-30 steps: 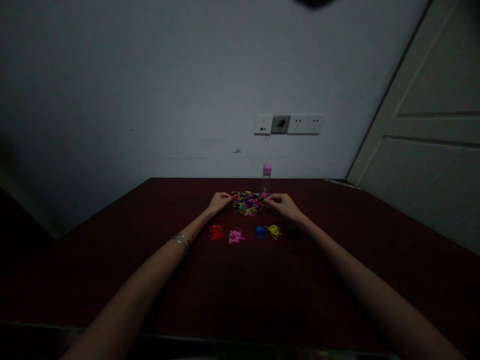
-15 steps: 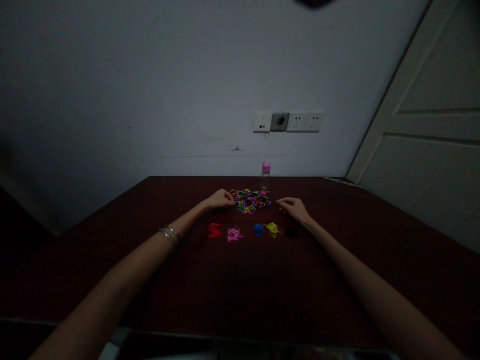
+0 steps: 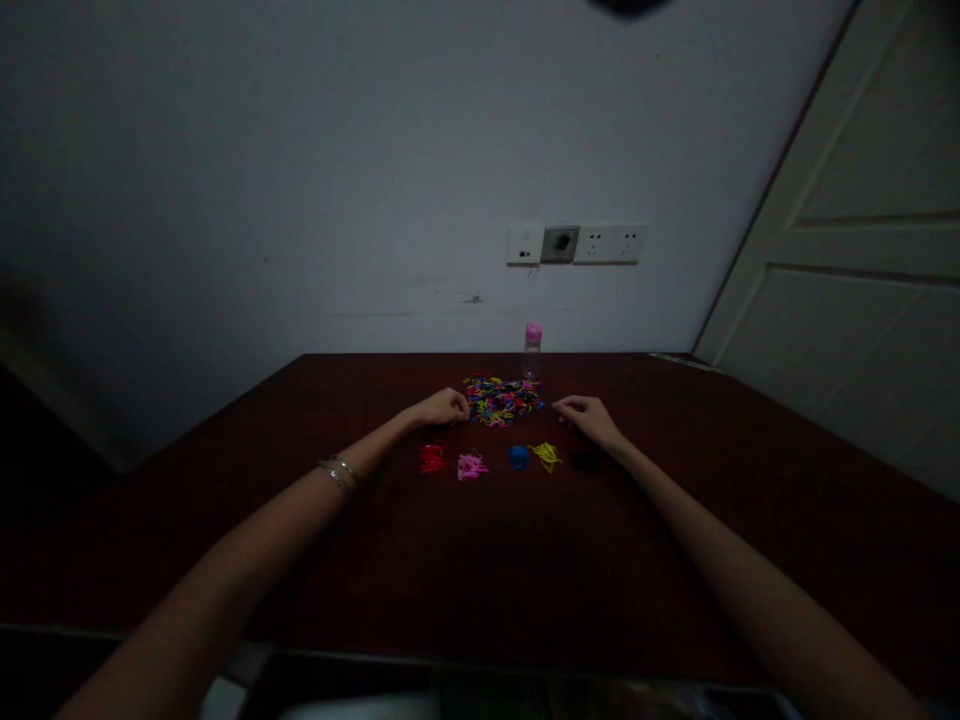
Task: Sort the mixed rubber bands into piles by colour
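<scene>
Mixed rubber bands [image 3: 501,400] are lying between the loosely curled left hand [image 3: 447,407], nearer, and the right hand [image 3: 592,417] — whether either is pinching any, I cannot tell.

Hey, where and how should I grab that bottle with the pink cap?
Probably take the bottle by its clear body below the pink cap, coming from the right with the right hand: it stands upright, and the multicolored pile lies in front, spreading mostly leftward.
</scene>
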`<action>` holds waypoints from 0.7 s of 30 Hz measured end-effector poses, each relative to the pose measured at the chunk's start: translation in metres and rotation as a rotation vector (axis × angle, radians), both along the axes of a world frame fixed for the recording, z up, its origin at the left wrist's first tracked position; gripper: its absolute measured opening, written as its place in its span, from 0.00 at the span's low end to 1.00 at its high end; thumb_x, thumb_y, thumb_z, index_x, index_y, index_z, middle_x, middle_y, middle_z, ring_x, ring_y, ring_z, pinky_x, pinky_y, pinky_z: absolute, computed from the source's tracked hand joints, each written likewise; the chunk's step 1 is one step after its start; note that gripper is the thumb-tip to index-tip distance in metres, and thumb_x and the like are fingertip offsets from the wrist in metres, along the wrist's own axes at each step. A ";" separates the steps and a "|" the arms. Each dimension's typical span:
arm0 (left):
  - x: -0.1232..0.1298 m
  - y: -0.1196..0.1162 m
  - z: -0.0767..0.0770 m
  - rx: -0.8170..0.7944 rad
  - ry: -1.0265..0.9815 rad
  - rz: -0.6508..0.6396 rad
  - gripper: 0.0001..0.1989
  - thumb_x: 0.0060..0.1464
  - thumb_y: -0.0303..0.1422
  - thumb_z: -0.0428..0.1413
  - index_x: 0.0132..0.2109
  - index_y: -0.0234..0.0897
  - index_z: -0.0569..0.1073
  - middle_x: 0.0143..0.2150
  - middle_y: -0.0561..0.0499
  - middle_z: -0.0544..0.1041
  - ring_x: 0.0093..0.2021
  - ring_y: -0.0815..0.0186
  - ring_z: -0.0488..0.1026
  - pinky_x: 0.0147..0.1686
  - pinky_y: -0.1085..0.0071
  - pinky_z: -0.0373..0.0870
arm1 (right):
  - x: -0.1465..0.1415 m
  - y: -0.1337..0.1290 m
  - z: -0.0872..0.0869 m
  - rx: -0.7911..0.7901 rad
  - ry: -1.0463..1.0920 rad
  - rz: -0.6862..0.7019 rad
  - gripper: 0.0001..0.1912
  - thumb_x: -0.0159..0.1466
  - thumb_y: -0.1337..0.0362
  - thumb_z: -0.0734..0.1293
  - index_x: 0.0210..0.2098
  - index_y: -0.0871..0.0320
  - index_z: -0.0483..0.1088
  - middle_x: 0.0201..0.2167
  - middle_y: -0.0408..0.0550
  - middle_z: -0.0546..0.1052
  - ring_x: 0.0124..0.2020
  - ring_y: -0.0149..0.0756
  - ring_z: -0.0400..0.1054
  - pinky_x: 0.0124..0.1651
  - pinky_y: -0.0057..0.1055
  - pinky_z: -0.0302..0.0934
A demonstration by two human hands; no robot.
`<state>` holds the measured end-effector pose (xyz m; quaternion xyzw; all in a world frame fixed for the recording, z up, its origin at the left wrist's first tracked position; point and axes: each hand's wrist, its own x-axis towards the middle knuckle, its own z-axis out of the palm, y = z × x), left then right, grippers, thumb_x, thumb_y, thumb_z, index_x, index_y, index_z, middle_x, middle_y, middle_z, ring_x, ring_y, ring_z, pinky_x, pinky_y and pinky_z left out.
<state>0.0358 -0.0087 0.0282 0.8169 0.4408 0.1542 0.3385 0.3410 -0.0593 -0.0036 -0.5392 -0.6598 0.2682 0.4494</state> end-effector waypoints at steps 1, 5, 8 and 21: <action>0.000 0.000 0.000 0.001 0.004 0.001 0.07 0.38 0.29 0.53 0.27 0.30 0.72 0.17 0.55 0.65 0.18 0.74 0.60 0.19 0.78 0.54 | 0.000 0.000 0.000 0.004 0.000 -0.001 0.17 0.52 0.53 0.63 0.28 0.63 0.71 0.18 0.45 0.71 0.18 0.27 0.60 0.21 0.24 0.54; 0.001 0.000 0.003 -0.005 0.023 -0.013 0.06 0.37 0.27 0.52 0.26 0.30 0.72 0.17 0.55 0.66 0.18 0.74 0.60 0.19 0.78 0.55 | 0.000 0.000 0.000 -0.001 -0.001 0.000 0.17 0.52 0.54 0.63 0.29 0.63 0.72 0.18 0.45 0.71 0.19 0.28 0.60 0.21 0.24 0.54; 0.006 -0.003 0.010 -0.029 0.021 -0.035 0.06 0.37 0.27 0.53 0.26 0.30 0.72 0.17 0.55 0.66 0.19 0.74 0.60 0.20 0.78 0.55 | 0.000 0.001 0.000 -0.009 -0.006 -0.003 0.17 0.52 0.54 0.63 0.29 0.63 0.72 0.18 0.45 0.71 0.18 0.27 0.60 0.21 0.24 0.53; 0.064 -0.045 0.023 -0.158 0.006 -0.280 0.05 0.36 0.27 0.55 0.25 0.31 0.74 0.16 0.54 0.67 0.18 0.74 0.60 0.19 0.77 0.53 | -0.002 -0.003 0.002 0.004 -0.013 -0.007 0.18 0.51 0.52 0.63 0.28 0.63 0.72 0.19 0.45 0.72 0.19 0.28 0.61 0.23 0.24 0.54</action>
